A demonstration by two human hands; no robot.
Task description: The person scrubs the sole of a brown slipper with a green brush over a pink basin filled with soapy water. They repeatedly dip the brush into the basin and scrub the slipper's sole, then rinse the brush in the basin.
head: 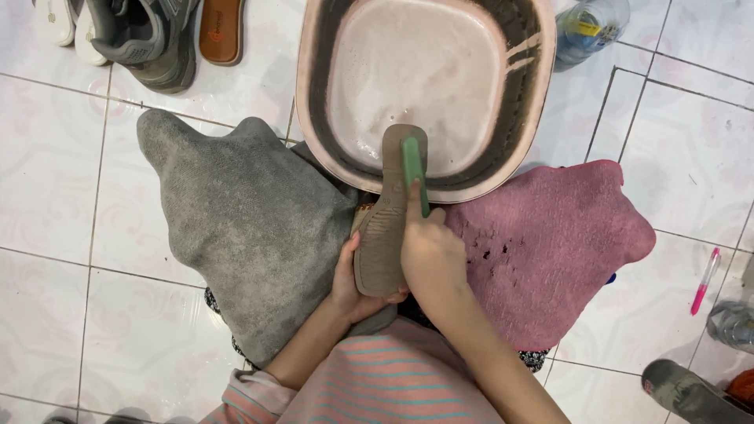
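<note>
right hand grips green brush | left hand clasps sandal | white tiled floor

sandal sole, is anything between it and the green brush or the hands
Nothing visible. The green brush lies directly on the sandal sole; the right hand presses the brush, and the left hand grips the sandal's heel end.

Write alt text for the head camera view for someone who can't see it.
A left hand holds a brown sandal sole-up while the right hand presses a green brush on it, above a pink basin of soapy water.
</note>
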